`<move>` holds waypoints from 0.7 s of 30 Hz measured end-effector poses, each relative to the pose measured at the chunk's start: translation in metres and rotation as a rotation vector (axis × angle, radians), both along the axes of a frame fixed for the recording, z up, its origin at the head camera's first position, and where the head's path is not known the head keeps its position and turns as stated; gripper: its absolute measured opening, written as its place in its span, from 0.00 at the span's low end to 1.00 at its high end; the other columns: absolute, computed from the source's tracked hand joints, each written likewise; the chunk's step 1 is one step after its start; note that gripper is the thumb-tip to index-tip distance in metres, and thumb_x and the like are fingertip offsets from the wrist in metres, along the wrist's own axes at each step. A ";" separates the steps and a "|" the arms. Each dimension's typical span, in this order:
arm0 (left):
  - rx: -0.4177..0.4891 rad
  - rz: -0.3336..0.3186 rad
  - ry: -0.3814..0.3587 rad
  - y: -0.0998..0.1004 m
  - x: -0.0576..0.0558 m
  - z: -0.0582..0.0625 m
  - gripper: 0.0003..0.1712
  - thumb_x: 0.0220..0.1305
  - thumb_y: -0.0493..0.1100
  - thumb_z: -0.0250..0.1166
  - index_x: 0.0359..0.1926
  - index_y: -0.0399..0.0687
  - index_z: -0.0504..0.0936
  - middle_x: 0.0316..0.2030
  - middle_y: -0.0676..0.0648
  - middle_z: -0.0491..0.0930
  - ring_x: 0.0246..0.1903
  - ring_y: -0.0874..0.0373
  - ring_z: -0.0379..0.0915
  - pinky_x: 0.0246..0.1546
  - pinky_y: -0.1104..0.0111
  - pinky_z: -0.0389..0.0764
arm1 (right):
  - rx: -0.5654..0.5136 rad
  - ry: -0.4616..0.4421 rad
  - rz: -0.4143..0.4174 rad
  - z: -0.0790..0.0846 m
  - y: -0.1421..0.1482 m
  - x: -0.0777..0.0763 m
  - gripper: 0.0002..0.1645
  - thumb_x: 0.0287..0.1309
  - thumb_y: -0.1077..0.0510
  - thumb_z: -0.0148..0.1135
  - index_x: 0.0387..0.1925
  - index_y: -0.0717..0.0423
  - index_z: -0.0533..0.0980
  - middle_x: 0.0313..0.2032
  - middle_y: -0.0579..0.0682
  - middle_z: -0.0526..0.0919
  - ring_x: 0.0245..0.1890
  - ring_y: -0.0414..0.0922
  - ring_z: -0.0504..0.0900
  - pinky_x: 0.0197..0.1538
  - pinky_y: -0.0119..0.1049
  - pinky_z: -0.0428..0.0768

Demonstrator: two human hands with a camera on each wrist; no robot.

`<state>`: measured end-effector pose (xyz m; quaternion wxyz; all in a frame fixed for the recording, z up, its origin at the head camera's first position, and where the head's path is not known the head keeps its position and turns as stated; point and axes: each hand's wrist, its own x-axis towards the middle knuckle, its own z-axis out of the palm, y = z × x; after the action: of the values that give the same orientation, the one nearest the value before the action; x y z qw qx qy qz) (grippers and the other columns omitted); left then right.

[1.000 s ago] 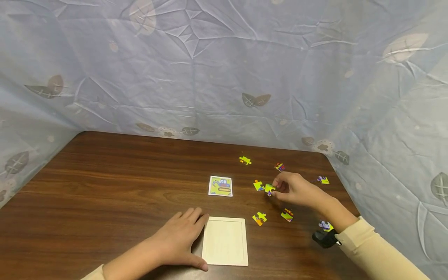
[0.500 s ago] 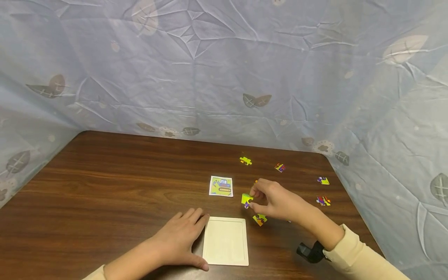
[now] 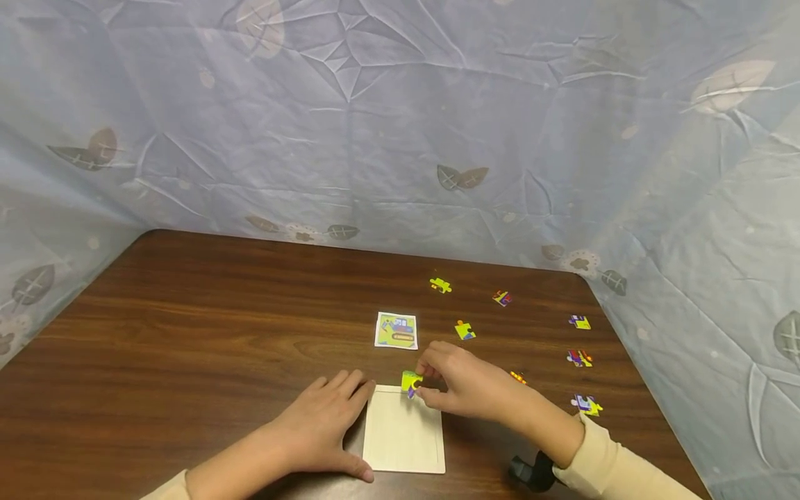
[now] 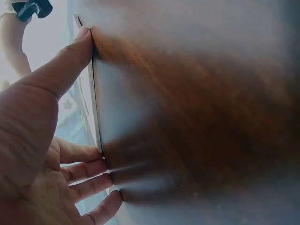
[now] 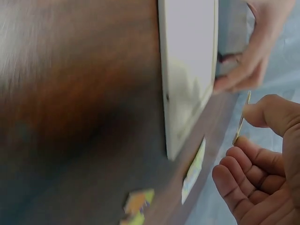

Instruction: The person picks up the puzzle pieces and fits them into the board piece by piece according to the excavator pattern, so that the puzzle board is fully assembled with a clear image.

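Between thumb and fingertips my right hand (image 3: 465, 382) pinches a green-yellow jigsaw piece (image 3: 410, 382) with a bit of purple. The piece is over the upper edge of a pale, square puzzle tray (image 3: 405, 437); in the right wrist view the same piece (image 5: 242, 119) appears edge-on. My left hand (image 3: 321, 423) lies at the tray's left side, fingers extended, its index finger and thumb touching the tray's edge. Inside the tray only bare, pale surface shows. In the left wrist view the thumb (image 4: 70, 58) and fingertips meet the tray's thin side.
A small picture card (image 3: 396, 330) showing an excavator lies beyond the tray. Several loose pieces are scattered to the right, among them a yellow one (image 3: 464, 330) and a purple-yellow one (image 3: 586, 404). Behind the brown table (image 3: 219, 312) hangs a leaf-patterned cloth (image 3: 400, 125).
My right hand has carried the pinched piece left and toward me, from among the loose pieces to above the tray. The left hand has stayed at the tray's side.
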<state>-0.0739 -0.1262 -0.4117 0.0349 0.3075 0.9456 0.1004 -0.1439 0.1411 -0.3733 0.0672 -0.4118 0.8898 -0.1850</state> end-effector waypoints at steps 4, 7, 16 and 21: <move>-0.003 -0.001 0.017 0.000 0.000 0.000 0.71 0.39 0.87 0.68 0.70 0.39 0.73 0.62 0.44 0.76 0.63 0.49 0.73 0.57 0.45 0.80 | 0.014 -0.015 0.020 -0.007 -0.009 0.004 0.10 0.62 0.56 0.71 0.41 0.56 0.81 0.38 0.46 0.81 0.38 0.37 0.79 0.43 0.28 0.81; -0.008 -0.002 0.027 0.000 0.000 0.000 0.71 0.39 0.88 0.68 0.70 0.39 0.73 0.62 0.45 0.76 0.63 0.49 0.73 0.56 0.46 0.80 | 0.021 -0.008 0.034 -0.013 -0.014 0.007 0.10 0.62 0.55 0.70 0.41 0.56 0.81 0.39 0.46 0.81 0.38 0.36 0.78 0.44 0.29 0.82; -0.009 -0.003 -0.006 0.001 -0.001 0.001 0.71 0.40 0.88 0.67 0.71 0.39 0.72 0.63 0.45 0.76 0.64 0.49 0.73 0.58 0.45 0.80 | 0.102 0.040 0.062 -0.025 -0.026 0.013 0.13 0.63 0.51 0.70 0.44 0.55 0.83 0.41 0.44 0.81 0.36 0.32 0.75 0.43 0.26 0.81; -0.013 0.000 0.004 0.001 -0.001 0.000 0.72 0.39 0.88 0.68 0.71 0.38 0.73 0.63 0.44 0.76 0.64 0.49 0.73 0.58 0.45 0.80 | 0.130 0.116 0.085 -0.026 -0.033 0.017 0.12 0.64 0.51 0.70 0.43 0.55 0.83 0.40 0.44 0.81 0.37 0.33 0.75 0.42 0.26 0.81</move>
<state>-0.0750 -0.1253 -0.4114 0.0350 0.3072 0.9464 0.0934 -0.1273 0.1083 -0.3989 0.0499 -0.4539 0.8841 -0.0995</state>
